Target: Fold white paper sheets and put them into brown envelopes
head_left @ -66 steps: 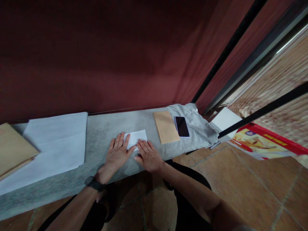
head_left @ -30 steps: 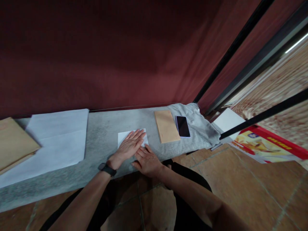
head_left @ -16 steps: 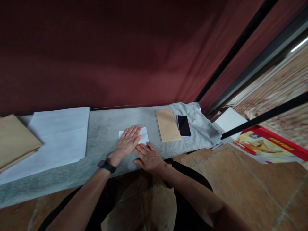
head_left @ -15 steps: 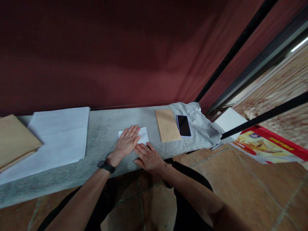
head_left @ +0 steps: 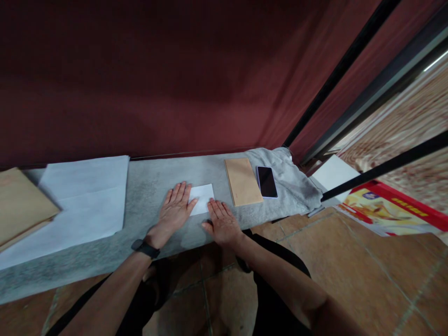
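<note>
A small folded white paper (head_left: 202, 198) lies on the grey stone ledge (head_left: 147, 184). My left hand (head_left: 174, 211) lies flat on the paper's left part, fingers stretched out and apart; a black watch sits on that wrist. My right hand (head_left: 222, 223) rests flat on the ledge just right of the paper's near corner, fingers spread, with its fingertips at the paper's edge. Neither hand grips anything.
A brown envelope (head_left: 242, 181) and a dark phone (head_left: 267, 181) on a grey cloth (head_left: 294, 184) lie to the right. Large white sheets (head_left: 82, 200) and brown envelopes (head_left: 19, 212) lie to the left. A dark red curtain (head_left: 157, 79) hangs behind. A red printed box (head_left: 388, 207) sits on the tiled floor.
My left hand has slid left across the folded paper, uncovering its right part. My right hand has shifted a little to the right and stays flat.
</note>
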`<move>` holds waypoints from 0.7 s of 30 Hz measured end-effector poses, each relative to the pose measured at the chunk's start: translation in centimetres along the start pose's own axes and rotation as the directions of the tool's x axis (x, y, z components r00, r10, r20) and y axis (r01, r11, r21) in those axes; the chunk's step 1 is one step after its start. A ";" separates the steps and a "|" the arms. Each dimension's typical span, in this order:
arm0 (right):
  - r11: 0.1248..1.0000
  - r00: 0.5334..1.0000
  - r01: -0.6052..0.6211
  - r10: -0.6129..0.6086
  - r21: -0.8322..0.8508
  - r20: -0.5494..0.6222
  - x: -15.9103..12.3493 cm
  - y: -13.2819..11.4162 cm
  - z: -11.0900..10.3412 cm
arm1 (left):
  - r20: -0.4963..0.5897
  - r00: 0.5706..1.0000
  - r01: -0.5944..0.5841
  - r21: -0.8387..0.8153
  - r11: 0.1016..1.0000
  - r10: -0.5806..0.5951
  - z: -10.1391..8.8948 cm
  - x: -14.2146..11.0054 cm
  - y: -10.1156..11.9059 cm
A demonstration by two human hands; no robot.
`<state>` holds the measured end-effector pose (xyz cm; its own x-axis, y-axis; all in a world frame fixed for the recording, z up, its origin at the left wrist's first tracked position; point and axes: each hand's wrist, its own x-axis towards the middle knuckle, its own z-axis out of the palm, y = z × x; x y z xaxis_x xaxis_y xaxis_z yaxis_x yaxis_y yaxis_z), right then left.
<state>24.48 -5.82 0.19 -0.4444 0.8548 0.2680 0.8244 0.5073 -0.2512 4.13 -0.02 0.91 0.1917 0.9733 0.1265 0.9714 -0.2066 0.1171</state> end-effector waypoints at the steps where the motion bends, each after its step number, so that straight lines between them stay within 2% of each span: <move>1: 1.000 1.000 -0.021 0.021 0.001 0.006 0.1 0.1 -0.1 | -0.002 1.000 0.011 0.002 1.000 -0.011 0.0 -0.1 -0.1; 7: 0.991 0.991 -0.105 0.098 0.079 0.089 0.6 0.5 -1.0 | -0.019 0.996 0.082 -0.027 0.996 -0.083 0.3 -0.7 -0.6; 10: 0.980 0.985 -0.148 0.134 0.130 0.109 1.1 0.8 -1.6 | -0.093 0.990 0.097 -0.064 0.993 -0.103 0.0 -1.0 -0.5; 13: 0.965 0.979 -0.187 0.168 0.182 0.113 2.1 1.3 -2.3 | -0.146 0.989 -0.019 -0.094 0.995 0.005 -0.8 -1.4 0.4; 16: 0.941 0.970 -0.237 0.214 0.242 0.115 3.4 1.9 -2.5 | -0.079 0.985 -0.159 -0.104 0.982 0.151 -1.4 -2.2 1.9; 18: 0.909 0.959 -0.281 0.253 0.306 0.130 4.2 2.1 -2.2 | -0.022 0.982 -0.190 -0.099 0.977 0.188 -1.3 -2.7 3.0; 19: 0.880 0.950 -0.311 0.278 0.358 0.142 4.6 2.2 -2.0 | -0.003 0.982 -0.188 -0.092 0.978 0.189 -1.2 -2.9 3.4; 21: 0.765 0.920 -0.389 0.351 0.513 0.174 5.1 2.4 -1.3 | 0.012 0.985 -0.168 -0.076 0.983 0.169 -1.0 -3.2 4.0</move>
<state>24.66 -0.38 2.20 -0.1806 0.9835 -0.0033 0.6233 0.1119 -0.7739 7.27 -4.09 1.99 0.3552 0.9253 0.1327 0.9119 -0.3742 0.1687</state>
